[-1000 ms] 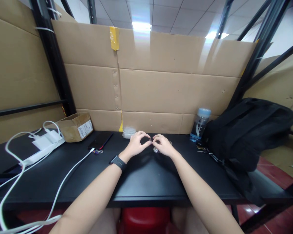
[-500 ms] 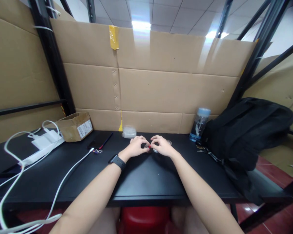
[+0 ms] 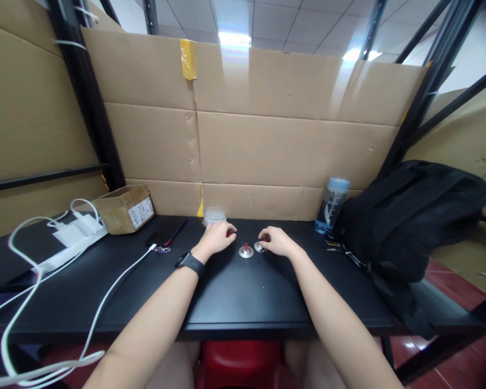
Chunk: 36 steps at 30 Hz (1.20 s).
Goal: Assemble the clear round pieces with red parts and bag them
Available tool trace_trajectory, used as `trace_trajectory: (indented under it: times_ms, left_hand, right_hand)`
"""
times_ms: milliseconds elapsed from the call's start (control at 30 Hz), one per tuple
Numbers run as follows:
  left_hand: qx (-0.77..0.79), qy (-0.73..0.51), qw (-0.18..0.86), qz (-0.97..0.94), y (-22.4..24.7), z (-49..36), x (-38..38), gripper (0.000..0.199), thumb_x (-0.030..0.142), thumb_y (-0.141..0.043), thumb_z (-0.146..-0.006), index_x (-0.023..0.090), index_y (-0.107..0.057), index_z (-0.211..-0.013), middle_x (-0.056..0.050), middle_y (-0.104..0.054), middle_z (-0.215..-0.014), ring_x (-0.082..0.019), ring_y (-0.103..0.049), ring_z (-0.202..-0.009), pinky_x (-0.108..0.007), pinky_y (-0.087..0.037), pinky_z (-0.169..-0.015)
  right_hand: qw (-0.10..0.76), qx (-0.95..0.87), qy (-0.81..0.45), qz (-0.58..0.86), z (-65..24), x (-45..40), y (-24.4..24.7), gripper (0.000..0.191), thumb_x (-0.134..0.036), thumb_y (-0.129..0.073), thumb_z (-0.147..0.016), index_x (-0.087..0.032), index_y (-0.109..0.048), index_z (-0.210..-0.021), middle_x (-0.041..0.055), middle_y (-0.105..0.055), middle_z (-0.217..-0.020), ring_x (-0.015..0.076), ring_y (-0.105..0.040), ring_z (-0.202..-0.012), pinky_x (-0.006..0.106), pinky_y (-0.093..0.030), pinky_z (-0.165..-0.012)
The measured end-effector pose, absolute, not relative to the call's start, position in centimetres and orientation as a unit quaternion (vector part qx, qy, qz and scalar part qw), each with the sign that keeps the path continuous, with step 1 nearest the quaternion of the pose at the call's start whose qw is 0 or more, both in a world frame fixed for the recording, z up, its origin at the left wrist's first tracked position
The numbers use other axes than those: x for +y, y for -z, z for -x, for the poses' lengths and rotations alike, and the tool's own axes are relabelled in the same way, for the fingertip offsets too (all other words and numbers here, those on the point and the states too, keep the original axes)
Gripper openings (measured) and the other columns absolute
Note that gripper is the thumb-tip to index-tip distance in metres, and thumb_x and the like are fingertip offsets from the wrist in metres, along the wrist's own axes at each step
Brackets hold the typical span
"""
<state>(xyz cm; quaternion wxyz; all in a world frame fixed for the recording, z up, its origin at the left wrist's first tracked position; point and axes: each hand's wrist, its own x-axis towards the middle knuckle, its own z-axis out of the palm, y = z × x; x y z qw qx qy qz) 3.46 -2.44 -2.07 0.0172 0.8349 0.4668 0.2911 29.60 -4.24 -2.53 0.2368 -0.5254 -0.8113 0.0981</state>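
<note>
Red-pinned, the disc (image 3: 246, 252) now stands set down and released on the table (image 3: 243, 297) between the left hand (image 3: 219, 237), pinching a red piece (image 3: 230, 233), and the right hand (image 3: 278, 241), grip unclear, at a second disc (image 3: 259, 247).

Free room on the tabletop (image 3: 243, 302) between the forearms (image 3: 157, 319); 1 red-stemmed disc (image 3: 246, 254) beyond

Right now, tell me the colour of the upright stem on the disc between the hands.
Red; the stem shows best in the head view.
</note>
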Motion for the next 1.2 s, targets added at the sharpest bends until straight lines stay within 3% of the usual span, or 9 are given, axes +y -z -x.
trace_trajectory:
  times_ms: [100,267,400,700,867,1067,1200]
  left_hand:
    - [0.553,-0.211,-0.036,-0.805,1.2,-1.4,-2.0,0.025,0.033,-0.055,-0.088,0.026,-0.078,-0.094,-0.008,-0.076,-0.108,-0.031,-0.063,-0.111,-0.043,-0.044,-0.098]
    - [0.605,-0.088,-0.031,-0.790,1.6,0.8,-1.0,0.037,0.038,-0.051,-0.090,0.027,-0.074,-0.116,-0.010,-0.063,-0.137,-0.034,-0.055,-0.127,-0.048,-0.044,-0.100]
    - [0.607,-0.067,-0.018,-0.792,2.3,1.0,-0.4,0.038,0.033,-0.047,-0.092,0.027,-0.073,-0.118,-0.009,-0.063,-0.138,-0.034,-0.056,-0.127,-0.051,-0.044,-0.100]
    - [0.611,-0.109,-0.039,-0.783,2.0,0.9,-0.8,0.039,0.028,-0.047,-0.092,0.025,-0.068,-0.125,-0.012,-0.065,-0.134,-0.033,-0.055,-0.127,-0.050,-0.044,-0.100]
    - [0.599,-0.186,-0.069,-0.776,1.2,1.2,-1.0,0.035,0.025,-0.046,-0.093,0.026,-0.073,-0.114,-0.008,-0.070,-0.127,-0.030,-0.056,-0.125,-0.049,-0.041,-0.100]
    - [0.495,-0.270,-0.094,-0.820,0.6,-1.7,-2.4,0.036,0.024,-0.046,-0.094,0.027,-0.070,-0.121,-0.005,-0.068,-0.131,-0.027,-0.054,-0.124,-0.046,-0.038,-0.099]
    - [0.408,-0.249,-0.090,-0.874,1.7,-5.1,-3.7,0.036,0.022,-0.044,-0.097,0.027,-0.069,-0.122,-0.005,-0.069,-0.129,-0.025,-0.053,-0.122,-0.044,-0.035,-0.098]
  right_hand:
    - [0.233,-0.810,-0.098,0.529,-29.5,-4.4,2.3,0.016,-0.025,-0.074,-0.080,-0.021,-0.076,-0.095,0.0065,-0.071,-0.096,0.0197,-0.066,-0.087,0.028,-0.048,-0.079]
    - [0.223,-0.812,-0.096,0.532,-29.5,-4.4,2.3,0.018,-0.027,-0.073,-0.080,-0.020,-0.076,-0.097,0.0068,-0.071,-0.098,0.0197,-0.066,-0.089,0.028,-0.047,-0.081]
    - [0.220,-0.811,-0.100,0.534,-29.5,-4.4,2.3,0.018,-0.028,-0.073,-0.080,-0.020,-0.076,-0.097,0.0069,-0.071,-0.098,0.0198,-0.066,-0.090,0.028,-0.047,-0.082]
    - [0.227,-0.811,-0.100,0.530,-29.5,-4.3,2.4,0.018,-0.027,-0.074,-0.080,-0.020,-0.076,-0.096,0.0071,-0.071,-0.098,0.0200,-0.065,-0.090,0.028,-0.047,-0.082]
    - [0.231,-0.812,-0.098,0.526,-29.8,-4.3,2.4,0.018,-0.025,-0.073,-0.080,-0.019,-0.075,-0.097,0.0070,-0.071,-0.097,0.0190,-0.065,-0.088,0.027,-0.047,-0.079]
    - [0.223,-0.819,-0.093,0.521,-30.0,-4.0,2.5,0.017,-0.020,-0.073,-0.079,-0.019,-0.075,-0.096,0.0049,-0.072,-0.090,0.0170,-0.065,-0.081,0.025,-0.044,-0.072]
    - [0.211,-0.817,-0.102,0.527,-29.9,-4.0,2.6,0.012,-0.019,-0.072,-0.079,-0.019,-0.076,-0.091,0.0033,-0.074,-0.084,0.0166,-0.066,-0.077,0.024,-0.044,-0.071]
